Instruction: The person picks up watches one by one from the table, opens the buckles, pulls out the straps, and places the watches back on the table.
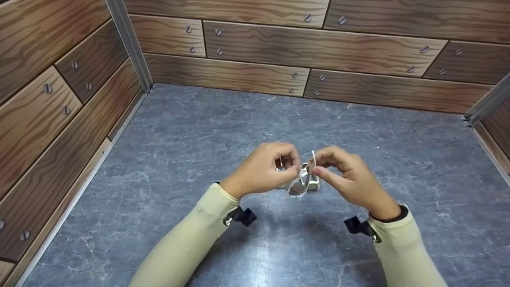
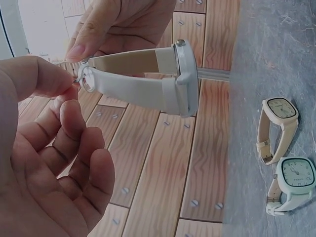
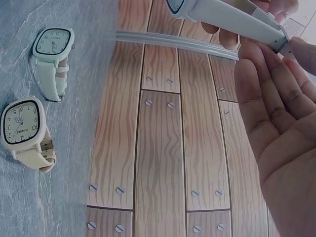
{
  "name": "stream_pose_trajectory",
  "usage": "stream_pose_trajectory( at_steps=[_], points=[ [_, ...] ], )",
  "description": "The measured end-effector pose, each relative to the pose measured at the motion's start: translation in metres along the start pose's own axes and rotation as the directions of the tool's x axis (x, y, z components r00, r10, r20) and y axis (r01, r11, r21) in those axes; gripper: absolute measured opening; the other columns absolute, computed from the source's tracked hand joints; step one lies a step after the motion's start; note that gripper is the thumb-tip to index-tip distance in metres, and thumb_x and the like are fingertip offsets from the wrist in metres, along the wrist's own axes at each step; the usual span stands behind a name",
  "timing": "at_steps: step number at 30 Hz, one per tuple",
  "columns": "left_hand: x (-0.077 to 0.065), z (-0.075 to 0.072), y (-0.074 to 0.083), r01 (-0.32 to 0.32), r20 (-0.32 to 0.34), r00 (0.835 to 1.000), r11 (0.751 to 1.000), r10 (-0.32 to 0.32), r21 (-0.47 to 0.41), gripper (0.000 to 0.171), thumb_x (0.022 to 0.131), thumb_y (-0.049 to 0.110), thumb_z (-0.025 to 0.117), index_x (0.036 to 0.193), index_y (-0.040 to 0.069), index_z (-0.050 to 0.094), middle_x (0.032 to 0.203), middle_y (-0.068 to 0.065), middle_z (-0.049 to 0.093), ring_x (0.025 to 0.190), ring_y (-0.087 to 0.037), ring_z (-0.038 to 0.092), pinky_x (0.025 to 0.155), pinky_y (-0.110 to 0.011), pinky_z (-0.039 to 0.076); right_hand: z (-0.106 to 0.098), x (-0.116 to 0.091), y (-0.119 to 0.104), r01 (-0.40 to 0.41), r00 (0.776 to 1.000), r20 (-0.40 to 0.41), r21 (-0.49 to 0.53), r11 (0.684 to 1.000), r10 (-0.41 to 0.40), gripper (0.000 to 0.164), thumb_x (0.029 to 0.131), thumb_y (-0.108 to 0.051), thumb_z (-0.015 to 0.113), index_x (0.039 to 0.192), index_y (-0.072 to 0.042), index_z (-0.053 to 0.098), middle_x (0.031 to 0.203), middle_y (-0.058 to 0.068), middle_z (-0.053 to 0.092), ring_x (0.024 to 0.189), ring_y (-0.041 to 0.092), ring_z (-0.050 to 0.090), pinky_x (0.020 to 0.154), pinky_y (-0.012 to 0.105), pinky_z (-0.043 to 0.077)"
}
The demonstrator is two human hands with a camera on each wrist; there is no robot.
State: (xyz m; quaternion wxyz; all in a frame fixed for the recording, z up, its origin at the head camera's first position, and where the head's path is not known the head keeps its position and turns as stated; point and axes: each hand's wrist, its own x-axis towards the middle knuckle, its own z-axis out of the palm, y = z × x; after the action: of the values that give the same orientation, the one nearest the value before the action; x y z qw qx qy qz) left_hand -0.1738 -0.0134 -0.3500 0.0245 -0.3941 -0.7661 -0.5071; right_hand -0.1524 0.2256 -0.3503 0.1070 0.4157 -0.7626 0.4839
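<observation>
A white wristwatch (image 1: 297, 188) hangs by its strap between the two hands, clear above the table. Its strap (image 2: 131, 93) is bent into a loop, with the case at the far end from the fingers. At the metal buckle, my left hand (image 1: 266, 169) pinches with thumb and index finger, its other fingers loosely curled. My right hand (image 1: 352, 179) pinches the strap end beside the buckle, thumb against the fingers. In the right wrist view, the watch's dial (image 3: 175, 4) is cut off at the top edge.
Two more watches stand on the grey marbled table (image 1: 199, 131): a beige one (image 2: 280, 109) and a mint-green one (image 2: 297, 177), both with buckled straps. In the head view they sit mostly hidden behind the hands. Wood-patterned walls (image 1: 255, 40) with metal corner posts surround the table.
</observation>
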Motion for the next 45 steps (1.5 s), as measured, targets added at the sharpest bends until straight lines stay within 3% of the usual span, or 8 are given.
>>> stream_pose_trajectory(
  at_steps=[6, 14, 25, 29, 33, 45],
  points=[
    [0.0004, 0.0, -0.0008, 0.007, -0.027, 1.0, 1.0, -0.007, -0.011, 0.007, 0.093, 0.01, 0.063, 0.086, 0.011, 0.065, 0.079, 0.003, 0.061, 0.07, -0.007, 0.053, 0.062, -0.025, 0.047, 0.0001, -0.0001, 0.0004, 0.013, 1.0, -0.01, 0.006, 1.0, -0.013, 0.029, 0.09, 0.022, 0.062, 0.112, 0.003, 0.063, 0.096, 0.013, 0.071, 0.091, 0.011, 0.068, 0.084, 0.022, 0.057],
    [0.0003, 0.0007, -0.0004, 0.106, 0.011, 0.994, 0.994, -0.106, -0.007, 0.018, 0.102, 0.031, 0.068, 0.099, 0.014, 0.065, 0.085, 0.005, 0.063, 0.074, -0.009, 0.057, 0.066, -0.025, 0.05, -0.0006, -0.0004, 0.0008, 0.01, 1.0, -0.01, -0.024, 1.0, -0.01, 0.027, 0.09, 0.02, 0.064, 0.111, 0.004, 0.063, 0.097, 0.012, 0.071, 0.091, 0.01, 0.068, 0.084, 0.022, 0.057],
    [-0.0003, 0.0006, -0.0006, 0.09, 0.053, 0.995, 0.996, -0.088, -0.025, 0.021, 0.099, 0.034, 0.071, 0.101, 0.013, 0.067, 0.092, 0.005, 0.066, 0.084, -0.009, 0.063, 0.075, -0.027, 0.055, -0.0011, -0.0015, -0.0006, 0.02, 0.999, -0.031, -0.021, 1.0, -0.021, 0.03, 0.089, 0.023, 0.062, 0.111, 0.003, 0.063, 0.095, 0.012, 0.069, 0.089, 0.011, 0.067, 0.08, 0.02, 0.056],
    [-0.0007, 0.0005, 0.0007, 0.094, 0.087, 0.991, 0.995, -0.097, 0.034, 0.026, 0.095, 0.036, 0.076, 0.104, 0.014, 0.068, 0.095, 0.006, 0.068, 0.087, -0.008, 0.064, 0.08, -0.025, 0.056, -0.0014, -0.0013, -0.0012, 0.008, 0.999, -0.048, -0.027, 1.0, -0.009, 0.029, 0.09, 0.022, 0.062, 0.111, 0.003, 0.063, 0.096, 0.011, 0.069, 0.09, 0.01, 0.068, 0.081, 0.02, 0.056],
    [-0.0011, 0.0014, 0.0013, 0.114, 0.114, 0.986, 0.989, -0.124, 0.092, 0.023, 0.096, 0.037, 0.075, 0.101, 0.016, 0.07, 0.09, 0.009, 0.069, 0.082, -0.004, 0.064, 0.076, -0.023, 0.055, -0.0014, -0.0008, -0.0017, -0.012, 0.999, -0.053, -0.035, 0.999, 0.01, 0.026, 0.091, 0.02, 0.063, 0.111, 0.003, 0.063, 0.097, 0.011, 0.069, 0.09, 0.011, 0.068, 0.082, 0.021, 0.057],
    [-0.0001, 0.0037, 0.0011, 0.076, 0.084, 0.993, 0.99, -0.086, 0.123, 0.018, 0.099, 0.03, 0.073, 0.104, 0.013, 0.073, 0.083, 0.008, 0.069, 0.075, -0.004, 0.063, 0.073, -0.021, 0.055, -0.002, -0.0012, -0.0023, -0.111, 0.991, -0.072, -0.035, 0.993, 0.108, 0.018, 0.094, 0.014, 0.064, 0.108, 0.003, 0.063, 0.093, 0.007, 0.071, 0.083, 0.013, 0.069, 0.075, 0.023, 0.059]
  ],
)
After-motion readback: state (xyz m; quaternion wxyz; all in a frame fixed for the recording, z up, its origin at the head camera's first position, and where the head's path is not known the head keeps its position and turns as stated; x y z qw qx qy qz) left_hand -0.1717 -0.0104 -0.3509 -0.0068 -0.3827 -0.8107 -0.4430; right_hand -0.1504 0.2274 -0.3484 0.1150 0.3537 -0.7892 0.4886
